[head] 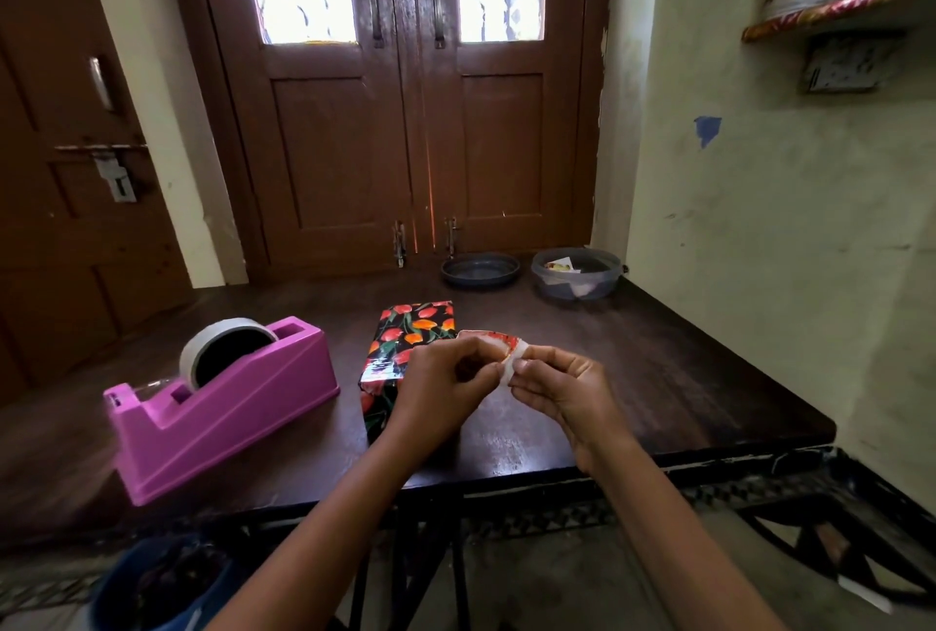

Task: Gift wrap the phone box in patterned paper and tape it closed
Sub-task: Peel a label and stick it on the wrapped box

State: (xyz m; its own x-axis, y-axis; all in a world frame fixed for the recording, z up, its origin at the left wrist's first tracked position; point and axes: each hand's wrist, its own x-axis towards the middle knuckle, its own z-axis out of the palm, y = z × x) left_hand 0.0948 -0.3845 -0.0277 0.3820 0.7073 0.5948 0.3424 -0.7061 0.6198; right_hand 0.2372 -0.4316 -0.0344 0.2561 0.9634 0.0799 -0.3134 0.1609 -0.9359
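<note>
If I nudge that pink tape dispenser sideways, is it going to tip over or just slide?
It probably slides rather than tips: the pink tape dispenser sits on a long, wide base, flat on the table. The tape roll stands above the body, so it may feel top-heavy when lifted.

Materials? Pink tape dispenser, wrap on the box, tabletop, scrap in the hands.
Tape dispenser: moulded plastic, pink, semi-matte, soft uniform sheen.
Box wrap: glossy printed paper, likely coated; glare streaks on the near end.
Table: dark wood or veneer, varnished; reflects window light.
Scrap: thin paper or tape, white back, pinched by left hand and right hand; cannot tell which.
</note>
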